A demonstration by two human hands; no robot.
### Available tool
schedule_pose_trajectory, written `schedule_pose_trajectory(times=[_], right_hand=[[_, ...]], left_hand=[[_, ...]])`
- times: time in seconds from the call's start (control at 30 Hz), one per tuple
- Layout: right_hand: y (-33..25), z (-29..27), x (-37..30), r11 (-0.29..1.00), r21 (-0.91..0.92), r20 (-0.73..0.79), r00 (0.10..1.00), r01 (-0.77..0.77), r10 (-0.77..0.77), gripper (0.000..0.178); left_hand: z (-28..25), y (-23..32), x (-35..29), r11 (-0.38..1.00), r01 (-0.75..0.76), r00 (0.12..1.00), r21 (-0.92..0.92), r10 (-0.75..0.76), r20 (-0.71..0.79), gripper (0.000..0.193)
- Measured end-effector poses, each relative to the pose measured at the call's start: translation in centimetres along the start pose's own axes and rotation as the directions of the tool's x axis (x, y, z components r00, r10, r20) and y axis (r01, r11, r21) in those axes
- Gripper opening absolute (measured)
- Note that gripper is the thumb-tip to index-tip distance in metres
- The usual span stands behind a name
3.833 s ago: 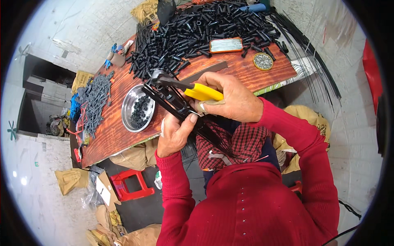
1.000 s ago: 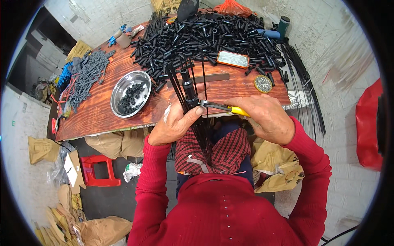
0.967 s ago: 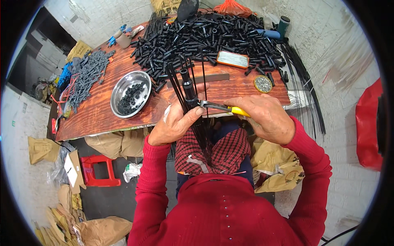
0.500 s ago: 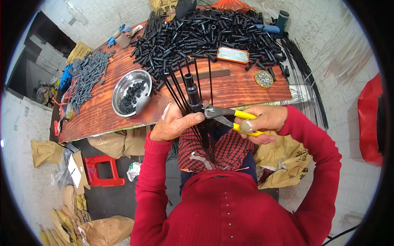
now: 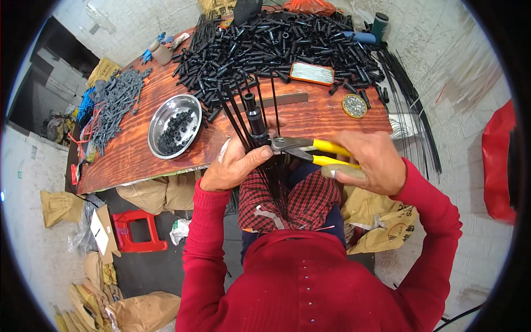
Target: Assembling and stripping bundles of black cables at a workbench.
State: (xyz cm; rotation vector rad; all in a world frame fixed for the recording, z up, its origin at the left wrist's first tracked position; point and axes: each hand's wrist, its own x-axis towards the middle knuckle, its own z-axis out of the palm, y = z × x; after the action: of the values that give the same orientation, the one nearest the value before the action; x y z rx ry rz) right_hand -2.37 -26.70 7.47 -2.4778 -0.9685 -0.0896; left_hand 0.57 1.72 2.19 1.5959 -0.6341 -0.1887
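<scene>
My left hand (image 5: 232, 169) is wrapped round a black tubular fitting (image 5: 255, 120) standing nearly upright, with several thin black rods (image 5: 234, 123) fanned about it. The rods run down through my grip toward my lap, and my thumb presses across the front. In my right hand (image 5: 379, 163) are pliers with yellow handles (image 5: 329, 148). Their metal jaws reach left to the fitting's lower part, beside my left thumb. A bit of pale wire seems to show at the jaws; it is too small to tell whether they grip it. A thumb cover (image 5: 345, 174) is on my right thumb.
Beyond my hands, a wooden table (image 5: 133, 146) bears a large heap of black tubes (image 5: 265, 47), a steel bowl (image 5: 152, 135) of small black parts, grey parts (image 5: 119, 105), an orange-edged tray (image 5: 312, 73) and a round tin (image 5: 354, 106). A red stool (image 5: 123, 235) stands left.
My right hand has turned over and shifted slightly right on the pliers, its back now showing more. The pliers' jaws look closer together. My left hand stays almost in place.
</scene>
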Motion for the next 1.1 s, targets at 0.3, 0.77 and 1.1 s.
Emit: schedule_pose_trajectory(times=[0.3,0.77,1.1], right_hand=[[2.7,1.7,0.3,0.332,0.665,0.679,0.727,-0.669,0.102,0.072],[-0.1,-1.7,-0.1,0.968,-0.240,-0.236,0.963,0.072,-0.130,0.066],[0.1,-1.8,-0.8,0.948,0.280,0.042,0.989,-0.147,0.141,0.041]], left_hand=[[0.3,0.5,0.0,0.998,-0.004,0.999,-0.056,0.006,0.040,0.044],[4.3,-3.8,1.2,0.921,-0.111,0.950,-0.372,-0.011,-0.311,0.040],[6.2,-4.4,1.9,0.951,-0.227,0.879,-0.208,0.108,-0.464,0.044]])
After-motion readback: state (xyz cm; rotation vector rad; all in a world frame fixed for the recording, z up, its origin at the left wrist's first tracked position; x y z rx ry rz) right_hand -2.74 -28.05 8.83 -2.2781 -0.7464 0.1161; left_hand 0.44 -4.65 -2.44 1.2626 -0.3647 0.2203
